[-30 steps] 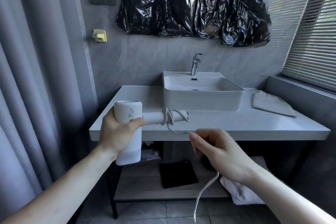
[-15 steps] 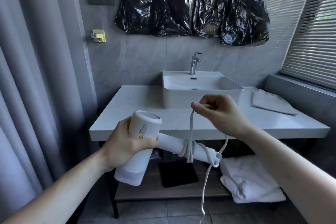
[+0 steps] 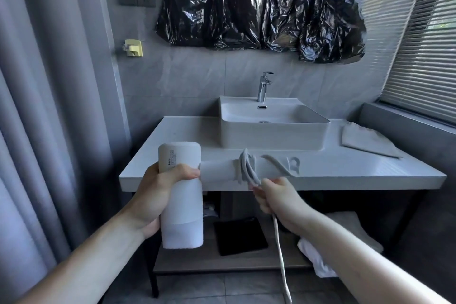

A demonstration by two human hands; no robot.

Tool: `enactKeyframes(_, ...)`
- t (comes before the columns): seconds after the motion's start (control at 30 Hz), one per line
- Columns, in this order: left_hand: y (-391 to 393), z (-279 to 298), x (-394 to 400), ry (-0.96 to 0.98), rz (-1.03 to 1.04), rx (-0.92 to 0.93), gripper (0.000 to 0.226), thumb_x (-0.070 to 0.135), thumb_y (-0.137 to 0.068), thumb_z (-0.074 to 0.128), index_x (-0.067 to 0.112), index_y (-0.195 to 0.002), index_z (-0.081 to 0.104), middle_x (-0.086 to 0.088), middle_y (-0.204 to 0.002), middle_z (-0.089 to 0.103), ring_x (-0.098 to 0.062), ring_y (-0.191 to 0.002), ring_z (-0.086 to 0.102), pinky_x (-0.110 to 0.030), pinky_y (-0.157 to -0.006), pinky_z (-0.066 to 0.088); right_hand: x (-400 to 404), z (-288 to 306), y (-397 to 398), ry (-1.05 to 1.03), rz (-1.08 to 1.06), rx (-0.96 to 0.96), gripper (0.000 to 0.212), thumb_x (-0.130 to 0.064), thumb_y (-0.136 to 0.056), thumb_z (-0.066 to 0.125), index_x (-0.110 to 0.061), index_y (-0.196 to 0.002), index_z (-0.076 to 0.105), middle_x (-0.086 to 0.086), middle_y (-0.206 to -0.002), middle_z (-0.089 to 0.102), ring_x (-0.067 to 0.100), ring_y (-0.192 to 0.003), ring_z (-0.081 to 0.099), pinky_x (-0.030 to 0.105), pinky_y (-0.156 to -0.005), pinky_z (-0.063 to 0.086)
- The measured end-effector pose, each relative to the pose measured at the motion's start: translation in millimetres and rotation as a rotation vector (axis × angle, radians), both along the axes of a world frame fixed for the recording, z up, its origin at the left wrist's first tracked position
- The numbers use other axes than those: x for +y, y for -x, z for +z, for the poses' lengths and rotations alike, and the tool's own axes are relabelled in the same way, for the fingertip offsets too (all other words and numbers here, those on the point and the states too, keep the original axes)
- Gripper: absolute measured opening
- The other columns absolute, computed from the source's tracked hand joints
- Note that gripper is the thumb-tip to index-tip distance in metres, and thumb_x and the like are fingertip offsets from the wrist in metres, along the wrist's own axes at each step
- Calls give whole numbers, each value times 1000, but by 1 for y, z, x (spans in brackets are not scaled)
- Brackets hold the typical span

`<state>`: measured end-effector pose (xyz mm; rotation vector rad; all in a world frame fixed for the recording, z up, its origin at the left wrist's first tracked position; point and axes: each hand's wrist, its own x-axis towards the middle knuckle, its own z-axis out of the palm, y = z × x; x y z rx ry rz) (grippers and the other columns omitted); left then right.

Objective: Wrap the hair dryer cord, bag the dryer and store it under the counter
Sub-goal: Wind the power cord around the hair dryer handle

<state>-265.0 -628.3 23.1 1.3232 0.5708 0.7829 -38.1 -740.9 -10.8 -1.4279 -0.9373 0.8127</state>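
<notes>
The left hand (image 3: 158, 195) was wrapped tight round the barrel of the white hair dryer (image 3: 181, 195), thumb over the front, holding it upright in the air just in front of the bench (image 3: 345, 175), with the folding handle (image 3: 222, 170) jutting out toward three o'clock. A few turns of the white cord (image 3: 248, 170) sat bunched on that handle, and a looser loop lay further out near its tip. The right hand (image 3: 276, 197), just under the handle at about five o'clock from the coils, had its fingers closed on the cord where it came off the wrap, and the free length hung straight down past the wrist toward the floor.

By the look of it, wrapping was under way, with plenty of slack left to wind. The dryer seemed light and rigid, easy in one fist, though the smooth plastic barrel could twist under a hard pull. The cord looked limp and springy, so turns would likely slide toward the tip unless kept taut and laid side by side. Best grip: barrel for the body, pinch close to the handle for the cord.

At two o'clock on the bench, beyond the sink (image 3: 274, 128), lay a flat grey cloth bag (image 3: 367, 139), probably the pouch. Below, at six o'clock, the lower shelf (image 3: 197, 254) was waiting.
</notes>
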Motion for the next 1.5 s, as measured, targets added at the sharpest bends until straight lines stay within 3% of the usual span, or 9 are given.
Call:
enactKeyframes(0.1,-3,4,2,63,72,-52,57,32,-53,82,5,-102,72,-22,-89,65,-35,-73,64,-38,-61,56,3,-14,11,3,55,-53,49,-40,-112,46,-16,-72,60,-7,-55,31,9,-47,23,30,-50,12)
enactKeyframes(0.33,-6,13,14,-67,382,-70,23,22,-61,81,13,-79,70,-2,-68,66,-23,-62,64,-30,-52,53,-27,-15,29,63,153,-404,52,-42,-113,40,-14,-79,66,-7,-60,39,11,-52,30,22,-49,26)
enactKeyframes(0.53,-7,-1,23,-198,477,15,28,23,-59,83,12,-81,69,11,-59,68,-10,-54,64,-29,-49,51,-59,8,48,44,186,-663,43,-39,-111,46,-12,-83,65,-12,-50,41,6,-50,33,19,-51,29)
enactKeyframes(0.7,-9,-17,22,-327,472,134,39,26,-56,86,18,-92,73,1,-73,74,-8,-61,65,-28,-56,55,-65,39,45,-81,100,-824,38,-34,-107,56,-13,-77,63,-10,-54,44,6,-52,38,21,-53,29)
enactKeyframes(0.83,-4,-18,16,-405,394,191,40,25,-57,86,16,-93,70,8,-72,74,-3,-58,62,-22,-53,53,-58,60,24,-129,-32,-798,39,-36,-105,61,-8,-77,64,-7,-54,37,4,-52,33,35,-49,38)
enactKeyframes(1.07,7,-8,4,-534,205,226,32,12,-64,91,11,-89,70,-9,-80,72,-3,-61,63,-19,-58,52,-32,78,-15,-170,-205,-804,34,-35,-100,70,-18,-71,70,-10,-49,42,6,-46,33,17,-47,27)
enactKeyframes(1.23,15,0,3,-432,19,198,46,28,-56,88,2,-90,71,-10,-79,74,-16,-72,68,-26,-64,55,-11,75,-29,-147,-149,-652,38,-38,-98,73,-6,-77,70,-14,-53,36,4,-49,29,13,-47,27)
enactKeyframes(1.33,17,4,-2,-326,-81,154,51,30,-54,86,-4,-88,69,-13,-79,71,-20,-72,68,-27,-62,54,-3,71,-28,-95,-50,-489,33,-34,-99,72,-13,-74,69,-16,-52,32,2,-45,28,10,-44,26)
enactKeyframes(1.5,20,6,0,-156,-2,66,58,31,-49,85,-5,-90,65,-17,-81,66,-29,-70,66,-34,-56,53,1,49,-30,-31,35,-250,38,-43,-102,64,-18,-72,65,-10,-55,35,9,-50,28,22,-48,22)
